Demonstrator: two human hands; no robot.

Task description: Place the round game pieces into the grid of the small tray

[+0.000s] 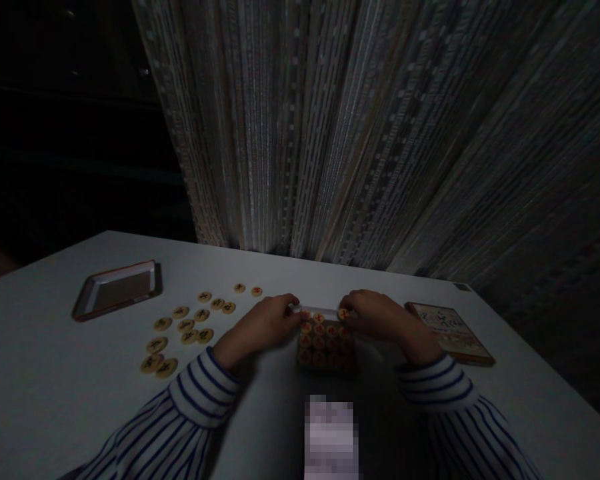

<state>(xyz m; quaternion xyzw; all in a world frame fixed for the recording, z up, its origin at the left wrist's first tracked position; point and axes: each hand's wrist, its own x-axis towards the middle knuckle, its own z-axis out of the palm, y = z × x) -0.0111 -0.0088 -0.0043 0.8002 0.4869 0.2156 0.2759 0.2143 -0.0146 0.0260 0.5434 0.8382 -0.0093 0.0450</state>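
A small open box [349, 363] packed with round wooden game discs marked in red sits on the white table in front of me. My left hand [263, 325] rests at the box's far left corner, fingers curled against its rim. My right hand [375, 313] is at the far right corner, fingers pinched on a red-marked disc [345, 313] at the box's top row. Both sleeves are striped.
Several loose discs with dark marks [185, 327] lie scattered left of the box, two [247, 289] further back. A shallow lid or tray [116, 289] lies at the far left. A printed flat box [449, 331] lies on the right. A patterned curtain hangs behind the table [45, 373].
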